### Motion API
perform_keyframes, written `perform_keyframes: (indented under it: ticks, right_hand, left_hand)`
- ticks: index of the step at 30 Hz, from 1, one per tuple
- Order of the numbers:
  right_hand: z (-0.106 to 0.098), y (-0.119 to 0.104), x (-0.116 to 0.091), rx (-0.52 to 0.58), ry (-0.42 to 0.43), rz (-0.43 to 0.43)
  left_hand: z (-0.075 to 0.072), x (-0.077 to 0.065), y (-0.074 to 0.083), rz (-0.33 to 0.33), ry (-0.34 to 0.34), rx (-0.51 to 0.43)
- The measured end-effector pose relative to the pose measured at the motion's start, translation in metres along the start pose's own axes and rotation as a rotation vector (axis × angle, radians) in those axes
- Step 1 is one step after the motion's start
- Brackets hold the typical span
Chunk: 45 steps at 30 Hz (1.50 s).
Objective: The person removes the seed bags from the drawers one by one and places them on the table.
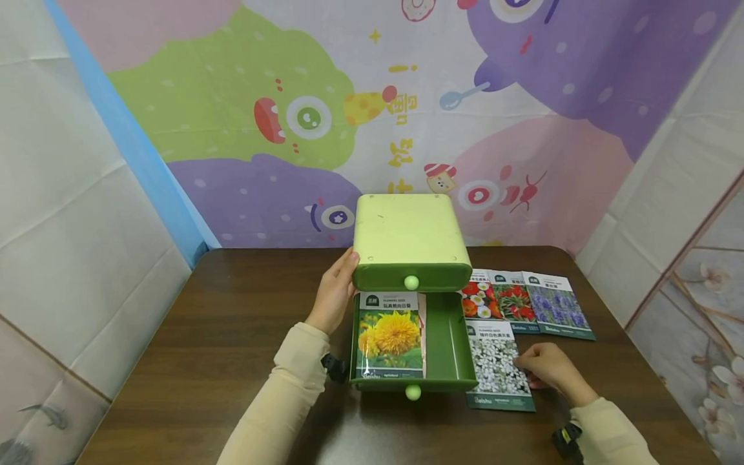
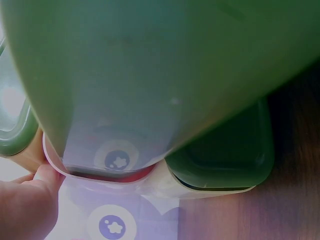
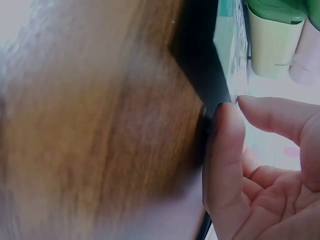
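A small stacked drawer box (image 1: pixel 411 229) with a pale yellow top and green drawer fronts stands on the table. Its pulled-out green drawer (image 1: pixel 447 342) holds a seed packet with yellow flowers (image 1: pixel 395 336) in its left part. My left hand (image 1: pixel 334 290) rests against the box's left side, fingers fairly straight; in the left wrist view, fingertips (image 2: pixel 47 175) touch the pink tier. With the right hand (image 1: pixel 552 368), I pinch the right edge of a white-flower seed packet (image 1: pixel 496 365), which lies right of the drawer; its edge looks slightly raised in the right wrist view.
Behind the white-flower packet lie several others: a red-and-white flower packet (image 1: pixel 481 298), a red flower packet (image 1: pixel 514 303) and a purple flower packet (image 1: pixel 558 307). The brown wooden table (image 1: pixel 232 361) meets a cartoon-printed cloth (image 1: pixel 261 97) at its back edge.
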State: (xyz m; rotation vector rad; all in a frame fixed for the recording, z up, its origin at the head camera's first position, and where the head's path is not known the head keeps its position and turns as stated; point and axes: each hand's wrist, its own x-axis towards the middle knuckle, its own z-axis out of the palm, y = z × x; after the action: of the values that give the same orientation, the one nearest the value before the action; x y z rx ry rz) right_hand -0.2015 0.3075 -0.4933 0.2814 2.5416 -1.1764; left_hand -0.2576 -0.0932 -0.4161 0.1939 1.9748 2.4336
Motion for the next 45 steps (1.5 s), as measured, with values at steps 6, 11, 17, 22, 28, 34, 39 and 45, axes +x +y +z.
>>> perform_keyframes:
  ticks: [6,11,17,22,28,34,39,45]
  right_hand:
    - [-0.001,0.002,0.003,0.041,0.002,0.015]
    - [-0.005,-0.002,0.004,0.054,0.006,-0.022]
    - [-0.014,-0.020,-0.002,0.054,-0.002,-0.100]
    - [-0.021,-0.045,-0.012,0.088,0.015,-0.183]
    - [-0.025,-0.084,-0.034,0.070,0.129,-0.382]
    - [-0.014,-0.118,-0.058,-0.047,0.249,-0.570]
    - [0.006,-0.134,-0.066,-0.153,0.236,-0.647]
    - [0.035,-0.147,-0.062,-0.292,0.167,-0.723]
  left_hand:
    - [-0.001,0.000,0.000,0.005,-0.004,-0.005]
    - [-0.001,0.001,-0.001,-0.005,0.004,-0.004]
    - [-0.001,0.000,0.000,0.001,0.000,0.012]
    - [-0.001,0.000,0.000,-0.001,0.001,0.026]
    - [-0.002,0.000,-0.001,-0.007,-0.001,0.031]
    - [-0.002,-0.001,0.000,-0.003,-0.004,0.028]
    - [-0.002,0.000,-0.001,-0.003,0.002,0.027]
    - [-0.001,-0.001,-0.001,-0.012,0.008,0.034]
